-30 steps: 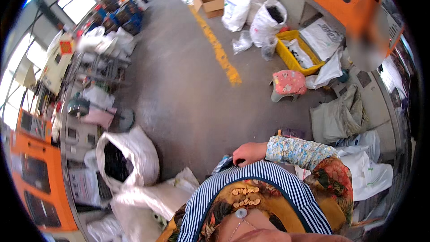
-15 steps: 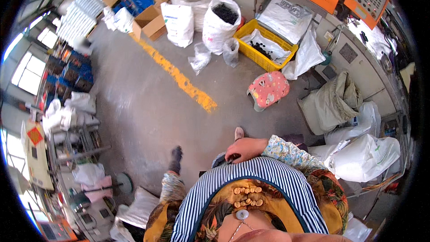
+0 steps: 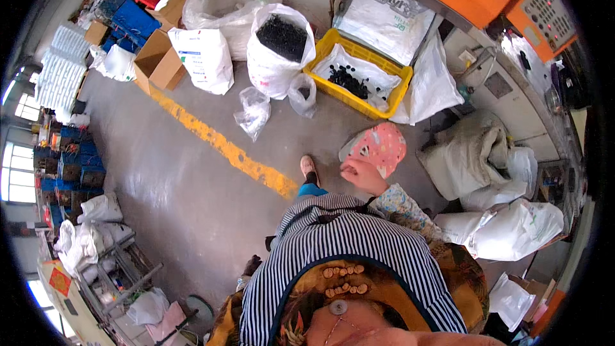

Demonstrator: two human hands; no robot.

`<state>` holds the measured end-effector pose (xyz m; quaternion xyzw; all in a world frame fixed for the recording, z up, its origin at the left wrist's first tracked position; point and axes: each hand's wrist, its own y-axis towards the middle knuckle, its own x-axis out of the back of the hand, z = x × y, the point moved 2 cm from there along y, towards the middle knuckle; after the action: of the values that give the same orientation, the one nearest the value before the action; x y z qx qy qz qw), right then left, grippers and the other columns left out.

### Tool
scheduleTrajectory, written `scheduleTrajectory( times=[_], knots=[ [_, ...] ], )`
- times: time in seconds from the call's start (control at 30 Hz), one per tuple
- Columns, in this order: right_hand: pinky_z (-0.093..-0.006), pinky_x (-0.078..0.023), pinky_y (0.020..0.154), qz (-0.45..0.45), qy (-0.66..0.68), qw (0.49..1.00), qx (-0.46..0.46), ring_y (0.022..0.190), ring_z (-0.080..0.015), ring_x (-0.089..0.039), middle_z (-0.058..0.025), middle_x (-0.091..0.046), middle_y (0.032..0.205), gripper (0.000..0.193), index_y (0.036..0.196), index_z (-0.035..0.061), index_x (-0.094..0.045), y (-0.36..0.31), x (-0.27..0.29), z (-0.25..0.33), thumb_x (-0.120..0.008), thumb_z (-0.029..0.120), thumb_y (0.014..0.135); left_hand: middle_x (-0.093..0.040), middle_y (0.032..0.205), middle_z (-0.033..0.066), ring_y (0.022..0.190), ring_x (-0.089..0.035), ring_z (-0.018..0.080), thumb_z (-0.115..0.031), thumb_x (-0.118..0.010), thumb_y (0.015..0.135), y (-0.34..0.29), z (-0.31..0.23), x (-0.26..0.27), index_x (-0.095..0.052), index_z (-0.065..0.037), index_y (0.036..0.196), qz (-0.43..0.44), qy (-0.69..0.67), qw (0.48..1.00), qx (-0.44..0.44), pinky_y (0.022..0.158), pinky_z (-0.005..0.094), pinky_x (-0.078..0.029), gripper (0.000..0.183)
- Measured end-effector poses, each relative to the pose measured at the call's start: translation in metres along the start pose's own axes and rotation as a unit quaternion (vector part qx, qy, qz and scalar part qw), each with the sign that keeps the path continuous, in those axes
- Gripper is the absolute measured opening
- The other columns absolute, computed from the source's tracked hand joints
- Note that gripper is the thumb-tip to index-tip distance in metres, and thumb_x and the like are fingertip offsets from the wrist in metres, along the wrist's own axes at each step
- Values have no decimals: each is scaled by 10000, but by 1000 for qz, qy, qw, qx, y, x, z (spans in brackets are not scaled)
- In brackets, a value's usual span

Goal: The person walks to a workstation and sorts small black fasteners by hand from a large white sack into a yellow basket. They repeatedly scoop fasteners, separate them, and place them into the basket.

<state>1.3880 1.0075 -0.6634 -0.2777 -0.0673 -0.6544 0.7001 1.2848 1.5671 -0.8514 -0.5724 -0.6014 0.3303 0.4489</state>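
Observation:
My right hand (image 3: 365, 176) is bare and raised in front of my striped apron (image 3: 359, 237), its fingers curled together. Whatever they hold, if anything, is hidden. Behind that hand, lower down, is a pink patterned cushion-like seat (image 3: 387, 144), partly covered by it in view. My left hand (image 3: 252, 265), in a dark glove, hangs low at my left side. It is small and partly hidden by my body, so its fingers cannot be read.
Ahead stand a yellow crate (image 3: 384, 114) of small black parts and a white sack (image 3: 282, 67) of black pieces. An open cardboard box (image 3: 168, 67) is farther left. Bulky sacks (image 3: 464, 160) line the right; a metal rack (image 3: 122, 275) is at left. A yellow line (image 3: 211, 141) crosses the floor.
My right hand has lifted away from the apron, moving forward and slightly right. My left hand has dropped back beside my body. I have stepped forward, and the crate and sacks appear shifted left.

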Motion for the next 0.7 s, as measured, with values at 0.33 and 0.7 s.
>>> scheduleTrajectory(
  times=[0.33, 0.7],
  knots=[
    [-450, -500, 838, 68, -181, 980, -40, 993, -345, -602, -156, -618, 1061, 376, 1109, 66, -605, 123, 48, -34, -622, 335, 847, -564, 1310, 52, 1096, -574, 185, -404, -543, 967, 80, -355, -132, -493, -129, 1368, 93, -22, 981, -167, 923, 345, -466, 489],
    [-374, -530, 685, -27, -42, 987, -154, 757, -271, -685, -134, -703, 873, 265, 1005, 44, -677, 288, 150, -190, -627, 260, 860, -616, 1167, 58, 999, -565, 144, -399, -585, 943, 83, -424, -257, -581, -64, 1255, 61, 23, 986, -153, 865, 287, -448, 458]
  ],
)
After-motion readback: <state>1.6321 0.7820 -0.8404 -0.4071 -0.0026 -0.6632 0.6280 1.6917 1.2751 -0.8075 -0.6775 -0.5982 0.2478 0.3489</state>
